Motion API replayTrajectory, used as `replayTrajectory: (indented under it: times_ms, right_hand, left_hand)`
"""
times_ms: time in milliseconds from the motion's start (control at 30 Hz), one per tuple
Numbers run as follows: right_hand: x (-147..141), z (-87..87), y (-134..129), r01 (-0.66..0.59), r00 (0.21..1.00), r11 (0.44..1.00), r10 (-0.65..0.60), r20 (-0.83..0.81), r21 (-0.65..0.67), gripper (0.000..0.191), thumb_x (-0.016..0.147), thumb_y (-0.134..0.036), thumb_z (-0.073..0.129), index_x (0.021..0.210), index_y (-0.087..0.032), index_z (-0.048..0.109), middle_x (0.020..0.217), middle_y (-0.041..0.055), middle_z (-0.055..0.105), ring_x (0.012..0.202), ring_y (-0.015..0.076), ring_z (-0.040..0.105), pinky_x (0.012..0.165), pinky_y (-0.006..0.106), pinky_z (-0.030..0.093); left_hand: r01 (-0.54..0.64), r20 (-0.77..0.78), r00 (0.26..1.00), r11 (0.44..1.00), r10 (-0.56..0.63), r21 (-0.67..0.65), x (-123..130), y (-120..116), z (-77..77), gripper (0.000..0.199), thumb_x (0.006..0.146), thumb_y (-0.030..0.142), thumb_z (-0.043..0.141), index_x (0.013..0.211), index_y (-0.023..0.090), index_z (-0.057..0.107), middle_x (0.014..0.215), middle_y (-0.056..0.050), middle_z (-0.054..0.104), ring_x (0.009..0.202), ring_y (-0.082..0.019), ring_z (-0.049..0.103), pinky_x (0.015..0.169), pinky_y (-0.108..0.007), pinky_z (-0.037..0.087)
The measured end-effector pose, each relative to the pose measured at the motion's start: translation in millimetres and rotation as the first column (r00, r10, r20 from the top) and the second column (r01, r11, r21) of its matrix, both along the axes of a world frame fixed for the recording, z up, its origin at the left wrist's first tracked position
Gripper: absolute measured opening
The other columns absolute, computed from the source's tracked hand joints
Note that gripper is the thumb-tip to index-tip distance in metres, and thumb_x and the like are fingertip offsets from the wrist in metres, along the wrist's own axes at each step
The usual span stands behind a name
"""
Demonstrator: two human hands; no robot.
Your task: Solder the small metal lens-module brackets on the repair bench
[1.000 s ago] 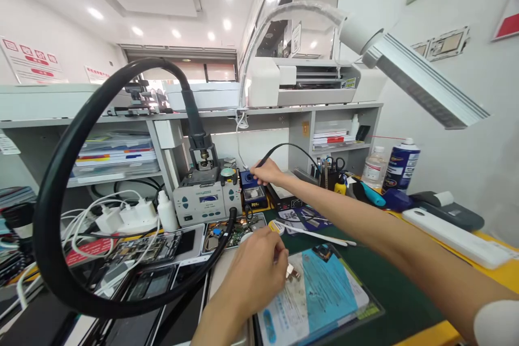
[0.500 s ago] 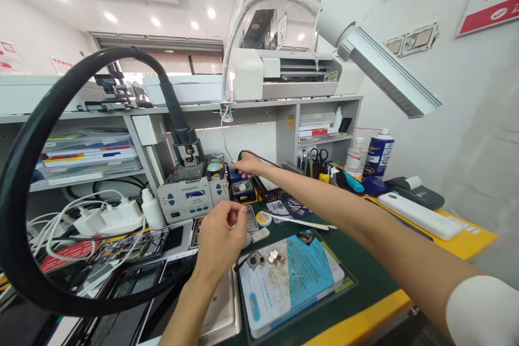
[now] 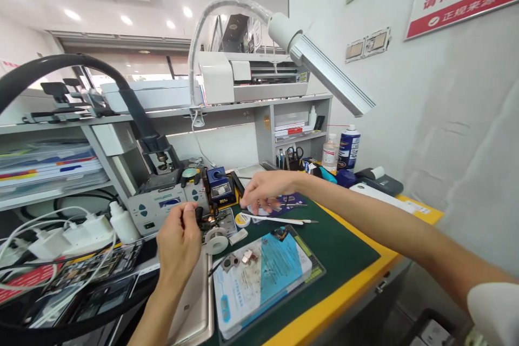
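Observation:
My left hand point(image 3: 180, 240) is closed in a pinch, left of the solder spool point(image 3: 217, 240). A short black rounded piece point(image 3: 198, 214) shows at its fingertips; I cannot make out what it is. My right hand point(image 3: 270, 188) has its fingers curled downward above the small items behind the white-and-blue box point(image 3: 263, 281); what they hold, if anything, is hidden. Close under it lie a white stick-shaped tool point(image 3: 279, 220) and a round yellow-and-white tin point(image 3: 242, 220). Small metal pieces point(image 3: 248, 257) rest on the box.
A grey rework station point(image 3: 160, 205) and a blue soldering station point(image 3: 220, 184) stand at the back. Its thick black hose point(image 3: 133, 100) arches over the left side. A lamp point(image 3: 328, 73) hangs overhead. Phone parts point(image 3: 85, 267) and a gold-coloured device point(image 3: 190, 303) lie at left.
My right hand has come away from the blue soldering station, down and toward me. My left hand stays pinched, and a black piece now shows at its fingertips. The view has turned right.

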State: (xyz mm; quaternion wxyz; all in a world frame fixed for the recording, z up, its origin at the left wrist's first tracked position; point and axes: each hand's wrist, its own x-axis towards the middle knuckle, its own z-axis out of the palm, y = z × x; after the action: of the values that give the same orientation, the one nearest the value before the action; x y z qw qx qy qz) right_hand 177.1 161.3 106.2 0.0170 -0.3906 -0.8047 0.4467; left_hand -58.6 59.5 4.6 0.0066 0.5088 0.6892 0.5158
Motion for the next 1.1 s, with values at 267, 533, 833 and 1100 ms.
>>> replayTrajectory:
  times_ms: [267, 533, 833, 1100]
  right_hand:
    - [92, -33.6, 21, 0.271, 0.957, 0.943, -0.286, 0.051, 0.191, 0.031, 0.104, -0.035, 0.068, 0.128, -0.016, 0.067, 0.124, 0.01, 0.07, 0.1, 0.0233, 0.072, 0.084, 0.042, 0.063]
    - [64, -94.9, 25, 0.279, 0.928, 0.909, -0.338, 0.155, 0.311, 0.031, 0.103, -0.033, 0.069, 0.131, -0.02, 0.067, 0.135, 0.0115, 0.067, 0.113, 0.0267, 0.069, 0.094, 0.045, 0.06]
    - [60, -99.3, 30, 0.326, 0.915, 0.879, -0.385, 0.117, 0.348, 0.035, 0.101, -0.034, 0.071, 0.132, -0.017, 0.067, 0.135, 0.0116, 0.067, 0.114, 0.0291, 0.069, 0.093, 0.045, 0.061]
    - [71, -102.9, 37, 0.348, 0.927, 0.889, -0.374, 0.032, 0.298, 0.03, 0.102, -0.034, 0.069, 0.129, -0.019, 0.069, 0.135, 0.0109, 0.067, 0.111, 0.0268, 0.07, 0.091, 0.043, 0.061]
  left_hand:
    - [-0.065, -0.006, 0.998, 0.997, 0.065, 0.05, -2, 0, -5.1, 0.027, 0.104, 0.041, 0.061, 0.108, 0.015, 0.068, 0.094, -0.002, 0.07, 0.077, -0.014, 0.067, 0.073, -0.033, 0.059]
    - [-0.15, -0.1, 0.982, 0.985, 0.159, 0.089, 1, -8, -2.7, 0.036, 0.106, 0.044, 0.058, 0.084, 0.016, 0.062, 0.067, 0.006, 0.053, 0.055, -0.009, 0.05, 0.057, -0.025, 0.046]
    - [-0.087, -0.191, 0.98, 0.988, 0.062, -0.128, -12, -2, -4.7, 0.03, 0.102, 0.041, 0.065, 0.117, 0.015, 0.067, 0.108, -0.005, 0.071, 0.09, -0.018, 0.071, 0.079, -0.036, 0.062]
    - [0.092, -0.357, 0.906, 0.929, -0.228, -0.36, 10, 17, 22.1, 0.032, 0.101, 0.039, 0.067, 0.124, 0.017, 0.066, 0.121, -0.008, 0.07, 0.102, -0.022, 0.071, 0.088, -0.042, 0.062]
